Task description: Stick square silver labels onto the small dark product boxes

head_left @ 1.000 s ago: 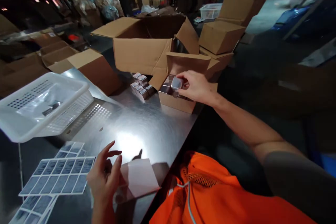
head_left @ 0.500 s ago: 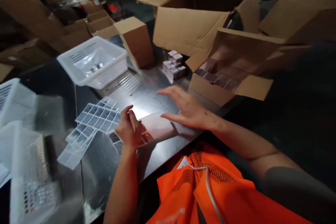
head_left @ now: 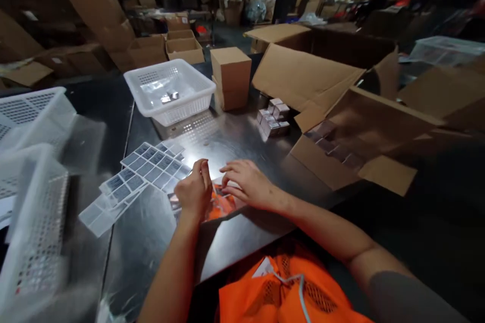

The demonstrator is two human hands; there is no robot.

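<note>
My left hand [head_left: 194, 191] is closed, thumb and forefinger pinched together and pointing up; whatever is between them is too small to make out. Facing it, my right hand [head_left: 250, 182] has bent fingers held apart, with nothing visible in them. Below both hands lies a glossy sheet [head_left: 222, 206] that reflects orange, partly covered by my left hand. To the left, sheets of dark rectangular labels [head_left: 153, 165] overlap on the metal table [head_left: 142, 252]. Beyond my right hand, several small boxes [head_left: 273, 120] sit stacked.
A white plastic basket [head_left: 170, 96] with a few small items stands behind the sheets, beside a closed carton [head_left: 232, 78]. White crates [head_left: 34, 222] line the left. At right, an open carton [head_left: 326, 169] holds small boxes, with a larger open carton [head_left: 303, 75] behind it.
My right hand has moved left, nearer my left hand, and its fingers have bent from a wide spread. The camera view has tilted up and turned left.
</note>
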